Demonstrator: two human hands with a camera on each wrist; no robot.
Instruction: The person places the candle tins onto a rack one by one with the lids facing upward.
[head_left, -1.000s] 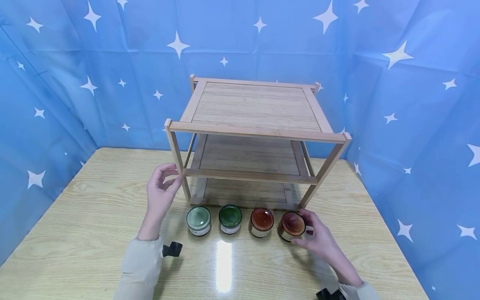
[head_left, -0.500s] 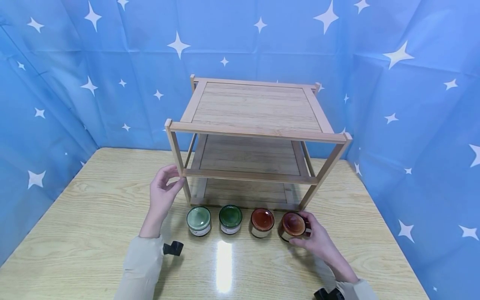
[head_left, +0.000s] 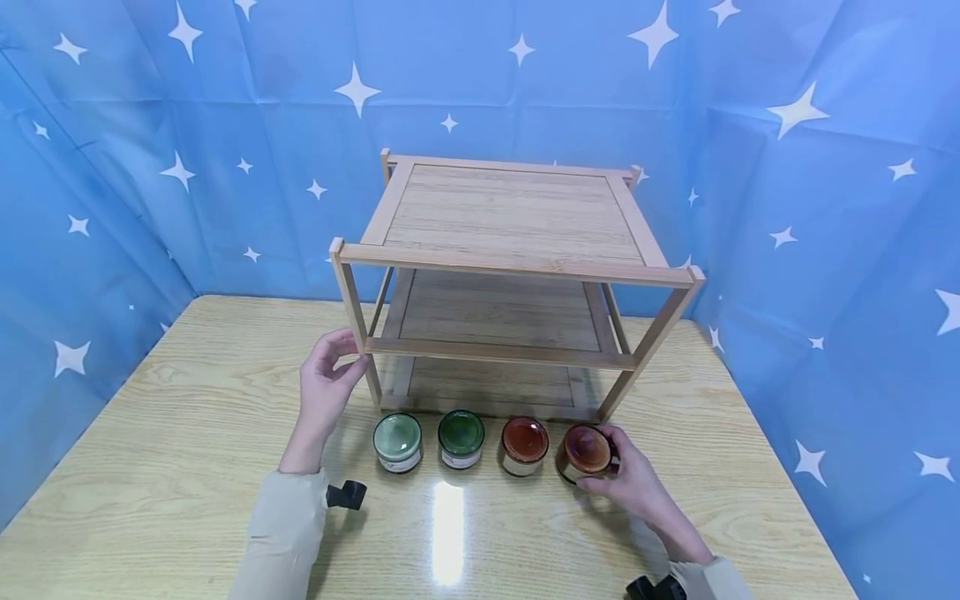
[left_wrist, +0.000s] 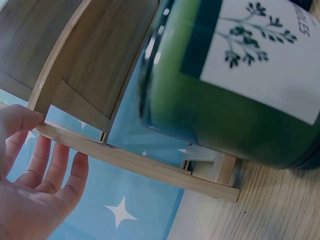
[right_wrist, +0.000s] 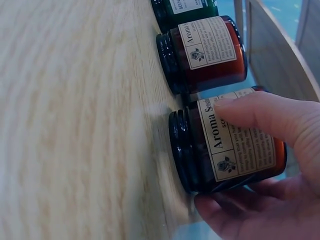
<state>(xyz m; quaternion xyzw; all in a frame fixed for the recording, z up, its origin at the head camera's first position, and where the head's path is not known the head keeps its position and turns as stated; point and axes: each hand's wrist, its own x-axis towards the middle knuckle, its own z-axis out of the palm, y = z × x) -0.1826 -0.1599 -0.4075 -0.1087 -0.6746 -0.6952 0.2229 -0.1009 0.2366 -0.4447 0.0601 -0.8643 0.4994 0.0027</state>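
Four-legged and made of light wood, the three-tier shelf rack [head_left: 517, 212] stands ahead. My left hand [head_left: 327, 392] pinches its front left post, thumb on one side and fingers on the other in the left wrist view. Along the rack's front is a row of glass candle jars: pale green [head_left: 397, 440], dark green [head_left: 461, 435], red-brown [head_left: 524, 443] and amber-brown [head_left: 586, 450]. My right hand [head_left: 633, 479] holds the amber-brown jar, thumb across its "Aroma" label and fingers on the far side. In the right wrist view, the jars' black lids face the table.
A light wood-grain table [head_left: 225, 400] lies under everything. Blue cloth [head_left: 270, 50] with white stars hangs behind and at both sides. The rack's lower front rail [head_left: 487, 408] is close behind the jars. Dark wrist cameras [head_left: 347, 495] sit at both sleeves.
My left hand has shifted slightly right, onto the rack's post. My right fingers have moved in a little closer round the amber-brown jar. The jars and rack stay where they were.
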